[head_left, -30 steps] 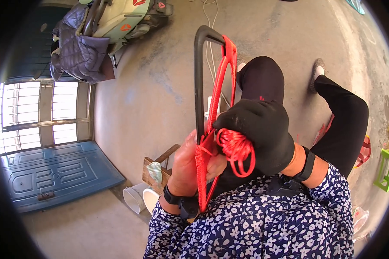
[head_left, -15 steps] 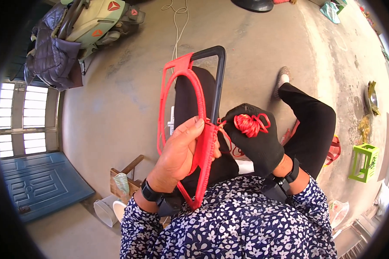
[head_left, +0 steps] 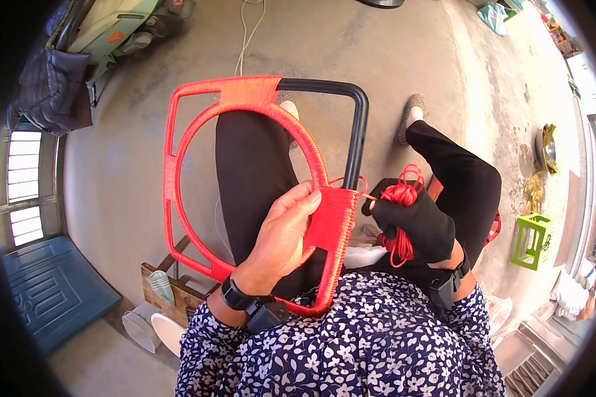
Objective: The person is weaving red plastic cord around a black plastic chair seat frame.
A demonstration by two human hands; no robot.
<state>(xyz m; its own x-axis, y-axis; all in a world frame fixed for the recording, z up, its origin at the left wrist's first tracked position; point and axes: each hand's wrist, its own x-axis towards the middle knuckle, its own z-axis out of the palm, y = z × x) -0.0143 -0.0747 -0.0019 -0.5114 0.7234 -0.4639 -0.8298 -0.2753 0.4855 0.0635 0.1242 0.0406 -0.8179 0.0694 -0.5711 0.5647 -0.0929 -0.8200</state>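
Both hands closed: left hand [head_left: 281,238] grips frame [head_left: 245,92], right hand [head_left: 414,221] cord [head_left: 398,195].

Red-wrapped frame [head_left: 245,192] — tilted, cord bundle [head_left: 398,198]

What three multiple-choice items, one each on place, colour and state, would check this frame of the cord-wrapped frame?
1. Where is the bundle of red cord?
A. on the floor
B. in the right hand
C. on the green crate

2. What colour is the unwrapped part of the frame?
A. black
B. white
C. blue

3. How is the left hand placed?
A. hanging free
B. flat on the knee
C. in a grip on the wrapped panel of the frame

Answers: 1 B, the gloved right hand is closed around the bundle. 2 A, the bare top-right corner bar shows black. 3 C, the thumb lies on the red panel with the fingers behind it.
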